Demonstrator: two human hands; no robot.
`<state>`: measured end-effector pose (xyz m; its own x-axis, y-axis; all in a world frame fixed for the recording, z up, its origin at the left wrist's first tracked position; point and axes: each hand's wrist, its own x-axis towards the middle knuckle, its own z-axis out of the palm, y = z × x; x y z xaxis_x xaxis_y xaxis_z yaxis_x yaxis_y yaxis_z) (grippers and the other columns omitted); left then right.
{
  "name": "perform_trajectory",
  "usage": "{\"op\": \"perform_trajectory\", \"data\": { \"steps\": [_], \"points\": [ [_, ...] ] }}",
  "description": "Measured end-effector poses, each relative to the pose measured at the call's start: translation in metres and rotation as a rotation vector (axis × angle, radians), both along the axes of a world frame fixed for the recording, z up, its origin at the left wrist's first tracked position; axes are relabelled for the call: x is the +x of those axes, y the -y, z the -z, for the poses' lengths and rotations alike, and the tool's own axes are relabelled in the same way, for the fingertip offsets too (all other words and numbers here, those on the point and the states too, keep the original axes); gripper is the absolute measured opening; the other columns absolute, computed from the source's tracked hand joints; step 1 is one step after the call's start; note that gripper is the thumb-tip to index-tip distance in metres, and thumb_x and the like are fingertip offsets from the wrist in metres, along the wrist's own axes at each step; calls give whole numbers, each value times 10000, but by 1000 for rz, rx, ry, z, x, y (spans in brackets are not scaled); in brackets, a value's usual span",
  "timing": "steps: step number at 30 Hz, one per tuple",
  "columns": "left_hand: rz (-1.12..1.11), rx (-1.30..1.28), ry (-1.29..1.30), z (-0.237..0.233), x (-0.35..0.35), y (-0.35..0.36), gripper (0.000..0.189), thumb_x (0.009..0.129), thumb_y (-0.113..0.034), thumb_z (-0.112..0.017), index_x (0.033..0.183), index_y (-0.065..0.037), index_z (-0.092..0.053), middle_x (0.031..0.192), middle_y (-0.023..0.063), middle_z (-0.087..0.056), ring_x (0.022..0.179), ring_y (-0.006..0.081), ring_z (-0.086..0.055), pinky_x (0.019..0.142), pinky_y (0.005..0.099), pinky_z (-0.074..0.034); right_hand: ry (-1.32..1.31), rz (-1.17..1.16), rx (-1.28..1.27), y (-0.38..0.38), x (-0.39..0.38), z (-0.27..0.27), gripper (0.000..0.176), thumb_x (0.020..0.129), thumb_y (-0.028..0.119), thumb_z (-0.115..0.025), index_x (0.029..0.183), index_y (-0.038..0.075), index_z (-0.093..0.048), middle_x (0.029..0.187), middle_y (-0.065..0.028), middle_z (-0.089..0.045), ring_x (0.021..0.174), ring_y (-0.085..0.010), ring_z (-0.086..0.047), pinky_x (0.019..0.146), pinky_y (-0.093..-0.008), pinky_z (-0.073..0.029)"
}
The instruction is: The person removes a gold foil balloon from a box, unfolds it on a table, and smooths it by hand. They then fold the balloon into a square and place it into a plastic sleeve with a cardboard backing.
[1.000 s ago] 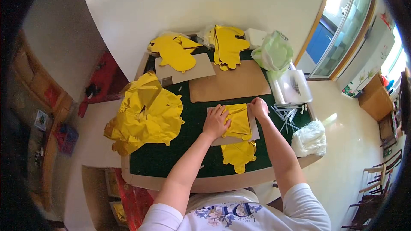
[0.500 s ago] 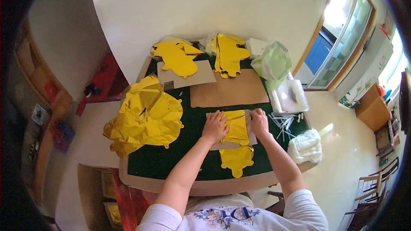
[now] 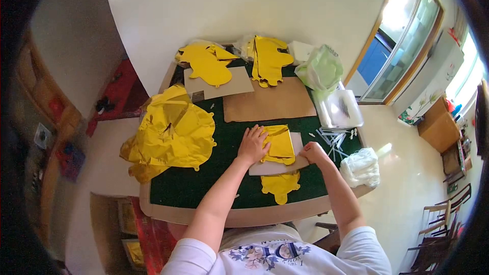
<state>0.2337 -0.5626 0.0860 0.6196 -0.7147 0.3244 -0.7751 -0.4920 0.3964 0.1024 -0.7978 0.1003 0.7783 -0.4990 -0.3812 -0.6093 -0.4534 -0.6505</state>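
While green bag's (image 3: pixel 320 69) contents and curled right hand's (image 3: pixel 315 154) grip unclear, left hand (image 3: pixel 252 145) flat on gold foil (image 3: pixel 280 143).

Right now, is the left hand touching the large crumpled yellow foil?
Apart. The head view shows a strip of green tabletop between the left hand and the large crumpled yellow foil.

The person (image 3: pixel 265 238) is wearing a white T-shirt (image 3: pixel 326 266) with short, loose sleeves (image 3: pixel 192 257), its front showing dark blue letters (image 3: pixel 288 252) of differing sizes among blue and pinkish flowers (image 3: pixel 250 260).
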Motion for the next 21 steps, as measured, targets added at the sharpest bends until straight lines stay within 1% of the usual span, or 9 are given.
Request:
{"op": "perform_trajectory", "data": {
  "steps": [2, 4, 6, 7, 11, 16, 18, 20, 21],
  "points": [
    [-4, -7, 3, 1, -1, -2, 441, 882, -335, -553, 1226, -59, -568, 1390, 152, -452, 1346, 311, -347, 1127, 481, -230, 88, -17, 61, 5, -33, -14, 264, 728, 183, -774, 856, 11, -620, 668, -22, -577, 549, -118, -540, 449, -292, -440],
    [-1, -63, 49, 10, 1, 0, 433, 861, -328, -574, 1200, -59, -575, 1361, 157, -474, 1324, 321, -374, 1113, 501, -252, -16, -2, 48, 6, -69, -50, 207, 754, 143, -760, 863, 19, -635, 690, -7, -593, 567, -96, -539, 451, -258, -407],
    [-1, -53, 62, 10, 2, 1, 433, 857, -328, -580, 1198, -60, -576, 1356, 154, -478, 1322, 319, -375, 1111, 503, -253, 118, -40, 314, 28, -116, -69, 156, 796, 162, -743, 870, 57, -655, 734, 5, -626, 651, -63, -557, 550, -220, -434],
    [-1, -46, 69, 10, 2, 1, 434, 855, -329, -582, 1197, -61, -577, 1354, 153, -480, 1322, 318, -376, 1110, 504, -254, 134, -59, 284, 33, -131, -83, 138, 813, 133, -726, 902, 69, -642, 744, 8, -620, 639, -42, -537, 530, -205, -409],
    [-12, -38, 60, 12, 1, 1, 435, 855, -332, -585, 1195, -59, -583, 1354, 150, -483, 1320, 315, -378, 1111, 502, -252, 409, 180, 609, 19, -155, -101, 186, 829, 103, -703, 981, 57, -606, 744, 6, -615, 604, -44, -515, 503, -203, -388],
    [16, -38, -67, 3, 7, -1, 431, 864, -350, -587, 1195, -75, -597, 1365, 136, -482, 1328, 302, -371, 1118, 493, -239, 187, 34, 368, -13, -118, -41, 205, 830, 166, -714, 954, 53, -597, 709, -13, -615, 569, -59, -515, 484, -220, -396],
    [29, -58, -43, 8, 11, -1, 420, 865, -345, -592, 1191, -81, -603, 1364, 131, -483, 1329, 297, -370, 1117, 491, -240, 46, 62, 86, -23, -104, -45, 254, 799, 210, -735, 939, 45, -602, 683, -54, -609, 579, -125, -553, 518, -279, -448],
    [32, -60, -34, 12, 9, -2, 413, 865, -338, -597, 1190, -83, -605, 1364, 130, -484, 1330, 295, -368, 1116, 489, -242, 421, -109, -234, -7, -86, -23, 220, 806, 169, -709, 943, 32, -605, 743, -97, -633, 667, -205, -609, 610, -325, -491],
    [31, -52, -32, 10, 8, -2, 412, 866, -334, -598, 1190, -81, -603, 1363, 132, -484, 1331, 296, -367, 1115, 488, -243, 490, -123, -159, -1, -65, -15, 196, 805, 145, -694, 943, 33, -613, 785, -114, -639, 723, -243, -620, 654, -342, -497]
  ]
}}
